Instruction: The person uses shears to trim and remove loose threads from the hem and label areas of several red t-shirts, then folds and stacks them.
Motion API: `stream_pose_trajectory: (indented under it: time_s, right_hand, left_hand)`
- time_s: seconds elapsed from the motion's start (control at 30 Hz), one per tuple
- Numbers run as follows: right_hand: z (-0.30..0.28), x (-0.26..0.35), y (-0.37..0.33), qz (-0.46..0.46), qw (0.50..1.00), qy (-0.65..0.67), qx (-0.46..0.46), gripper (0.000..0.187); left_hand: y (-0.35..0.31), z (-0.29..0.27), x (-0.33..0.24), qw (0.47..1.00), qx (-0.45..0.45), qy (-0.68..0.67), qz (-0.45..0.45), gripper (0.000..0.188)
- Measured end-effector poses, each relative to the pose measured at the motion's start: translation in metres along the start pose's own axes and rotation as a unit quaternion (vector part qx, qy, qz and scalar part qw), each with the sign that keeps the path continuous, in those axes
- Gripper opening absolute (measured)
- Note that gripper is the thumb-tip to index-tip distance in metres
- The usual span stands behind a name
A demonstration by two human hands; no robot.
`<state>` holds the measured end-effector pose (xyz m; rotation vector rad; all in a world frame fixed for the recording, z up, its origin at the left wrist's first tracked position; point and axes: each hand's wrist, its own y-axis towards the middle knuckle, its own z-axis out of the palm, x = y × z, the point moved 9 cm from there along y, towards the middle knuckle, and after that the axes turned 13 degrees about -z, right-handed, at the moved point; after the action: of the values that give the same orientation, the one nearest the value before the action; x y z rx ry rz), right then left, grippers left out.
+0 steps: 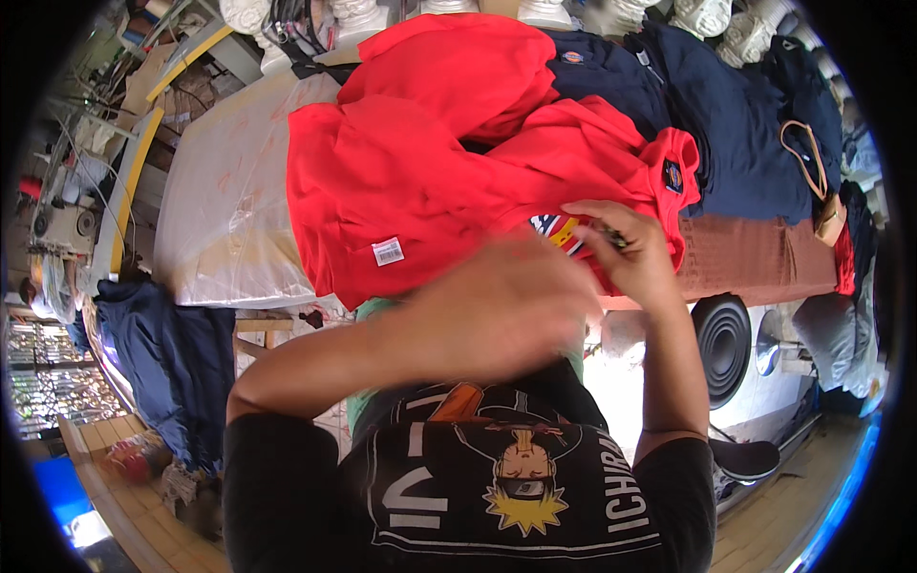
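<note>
Centrally, the red garment (449,191) lies rumpled on the brown-covered bench (764,256). The right hand (638,258) apparently pinches a small dark object (614,236) beside the emblem (559,232); the blurred left hand's (516,306) grip cannot be told. Presumably detail work; the next move calls for steadied cloth.

Red garments (401,162), navy garments (721,134) on table (234,191)

red garment (382,191); its emblem (562,234) is yellow and white; white label (389,251); navy garments (735,124); black t-shirt (287,497) with cartoon print (525,477); brown cloth (755,256).
</note>
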<state>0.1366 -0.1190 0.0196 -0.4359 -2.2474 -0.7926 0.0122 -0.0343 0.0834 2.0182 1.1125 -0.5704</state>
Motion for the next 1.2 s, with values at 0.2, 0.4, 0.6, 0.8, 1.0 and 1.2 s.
stream_pose_trajectory:
  time_s: [0.2,0.4,0.6,0.8,1.0,1.2]
  right_hand:
    - [0.03,-0.015,-0.005,-0.047,0.987,-0.151,-0.017,0.031]
    - [-0.006,-0.023,-0.032,0.038,0.984,-0.147,-0.089,0.015]
    - [-0.014,-0.009,-0.019,0.048,0.988,-0.12,-0.08,0.009]
    - [-0.005,0.028,-0.002,-0.009,0.992,-0.075,-0.099,0.011]
    - [-0.006,0.043,0.006,-0.026,0.99,-0.113,-0.075,0.013]
    - [0.022,0.027,-0.001,-0.023,0.996,-0.053,-0.064,0.02]
  left_hand:
    - [-0.023,-0.02,0.099,0.936,-0.1,0.287,-0.176,0.043]
    - [-0.08,-0.017,0.061,0.947,-0.174,0.205,-0.175,0.048]
    - [-0.079,0.011,-0.02,0.873,0.232,-0.368,-0.219,0.072]
    - [-0.065,-0.018,-0.148,0.745,0.061,-0.657,0.098,0.097]
    - [-0.067,-0.019,-0.138,0.761,0.185,-0.595,0.178,0.1]
    - [-0.063,-0.061,-0.007,0.939,0.177,-0.294,0.003,0.06]
